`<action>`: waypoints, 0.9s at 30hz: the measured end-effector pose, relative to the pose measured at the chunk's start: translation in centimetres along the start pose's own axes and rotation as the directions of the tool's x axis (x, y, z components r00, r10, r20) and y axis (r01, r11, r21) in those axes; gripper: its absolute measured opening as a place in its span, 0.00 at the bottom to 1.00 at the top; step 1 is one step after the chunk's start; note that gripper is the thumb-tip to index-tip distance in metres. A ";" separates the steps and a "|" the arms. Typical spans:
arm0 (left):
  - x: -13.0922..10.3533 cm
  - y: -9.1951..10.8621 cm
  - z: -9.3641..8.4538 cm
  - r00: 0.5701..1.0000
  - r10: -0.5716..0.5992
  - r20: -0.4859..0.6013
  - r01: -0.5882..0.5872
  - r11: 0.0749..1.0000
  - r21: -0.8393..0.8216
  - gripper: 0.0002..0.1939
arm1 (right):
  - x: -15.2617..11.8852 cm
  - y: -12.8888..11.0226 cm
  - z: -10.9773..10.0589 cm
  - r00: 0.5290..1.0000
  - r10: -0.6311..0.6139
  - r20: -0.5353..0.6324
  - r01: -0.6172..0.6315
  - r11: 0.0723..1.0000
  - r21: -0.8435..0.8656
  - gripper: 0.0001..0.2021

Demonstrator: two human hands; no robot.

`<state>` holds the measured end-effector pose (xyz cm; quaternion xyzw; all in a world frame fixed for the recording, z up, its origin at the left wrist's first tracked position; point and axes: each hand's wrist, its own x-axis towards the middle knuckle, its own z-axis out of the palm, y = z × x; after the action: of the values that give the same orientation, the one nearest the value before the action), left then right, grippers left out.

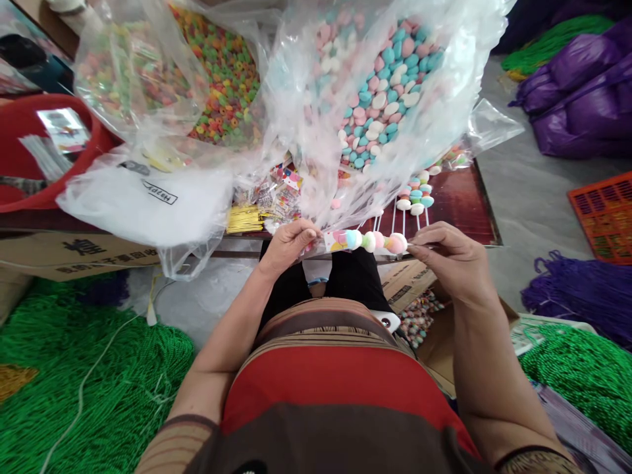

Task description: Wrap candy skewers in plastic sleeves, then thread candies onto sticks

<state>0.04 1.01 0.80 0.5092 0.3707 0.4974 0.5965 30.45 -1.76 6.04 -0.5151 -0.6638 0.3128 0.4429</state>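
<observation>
A candy skewer (378, 241) of pink, white, blue and green pieces lies level between my hands, just past the table's near edge. My left hand (292, 242) pinches its left end, where a printed clear wrapper (336, 241) covers the candy. At the other end, my right hand (451, 255) has thumb and fingers closed around the stick, which is mostly hidden. Beyond them, several finished skewers (416, 195) rest on the dark red table (461, 201), sticks toward me. Yellow twist ties (245, 220) and small printed wrappers (284, 197) lie beyond my left hand.
Large clear bags hold pastel candies (380, 99) and ring-shaped gummies (222, 79). A red basin (99, 135) stands at left, near a white plastic bag (158, 204). Below right, a cardboard box (442, 336) contains skewers. Green cord (99, 375) and purple bundles (582, 92) cover parts of the floor.
</observation>
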 end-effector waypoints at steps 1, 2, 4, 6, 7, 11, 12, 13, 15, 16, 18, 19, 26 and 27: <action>0.0 0.0 -0.1 1.000 0.006 0.017 -0.006 1.000 0.027 0.26 | 0.0 -0.3 -0.2 1.000 -0.031 0.002 0.031 0.998 -0.047 0.07; 0.0 0.1 -0.1 0.999 0.011 0.032 -0.013 0.998 0.056 0.25 | 0.0 -0.6 -0.3 0.998 -0.057 0.001 0.057 0.994 -0.092 0.06; -0.1 0.5 0.0 0.998 0.010 0.059 -0.016 0.994 0.112 0.25 | -0.1 -1.0 -0.4 0.995 -0.103 -0.010 0.100 0.982 -0.161 0.05; -0.1 1.2 0.1 0.996 -0.025 0.091 0.010 0.987 0.158 0.25 | -0.1 -1.3 -0.2 0.991 -0.130 -0.014 0.125 0.973 -0.196 0.06; -0.1 1.6 0.1 0.991 -0.060 0.118 0.038 0.983 0.182 0.24 | -0.1 -1.4 -0.1 0.990 -0.139 -0.012 0.133 0.970 -0.202 0.06; 0.7 3.5 0.0 0.885 -0.300 0.355 0.191 0.931 0.311 0.24 | -0.1 -1.5 0.4 0.987 -0.160 -0.028 0.150 0.964 -0.219 0.06; 1.0 4.0 -0.1 0.835 -0.353 0.422 0.215 0.915 0.341 0.22 | -0.1 -1.6 0.5 0.986 -0.163 -0.031 0.152 0.962 -0.226 0.06; 1.3 4.5 -0.2 0.791 -0.390 0.472 0.228 0.903 0.365 0.20 | 0.0 -1.6 0.6 0.986 -0.165 -0.028 0.154 0.959 -0.237 0.06; 1.9 5.6 -0.2 0.755 -0.421 0.503 0.219 0.885 0.411 0.17 | 0.2 -1.6 0.6 0.985 -0.173 0.001 0.166 0.947 -0.274 0.05; 2.1 6.1 -0.2 0.767 -0.419 0.486 0.194 0.874 0.446 0.16 | 0.3 -1.6 0.5 0.983 -0.181 0.023 0.179 0.937 -0.300 0.04; 2.4 7.3 0.1 0.813 -0.383 0.438 0.104 0.836 0.539 0.16 | 0.6 -1.5 0.3 0.976 -0.203 0.072 0.216 0.910 -0.354 0.04; 2.5 7.9 0.3 0.831 -0.361 0.423 0.042 0.799 0.599 0.16 | 0.7 -1.5 0.3 0.972 -0.213 0.098 0.234 0.897 -0.376 0.05; 2.7 9.9 2.9 0.863 -0.181 0.471 -0.441 0.183 0.879 0.12 | 0.6 -1.1 2.1 0.989 -0.067 0.131 0.102 0.955 -0.280 0.11; 2.7 9.8 3.2 0.854 -0.135 0.502 -0.491 0.105 0.865 0.11 | 0.5 -1.0 2.6 0.991 -0.011 0.131 0.042 0.969 -0.241 0.12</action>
<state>1.58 2.78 11.20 0.9159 0.3811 0.0605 0.1109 27.61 -1.42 5.96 -0.5354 -0.7312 0.2555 0.3367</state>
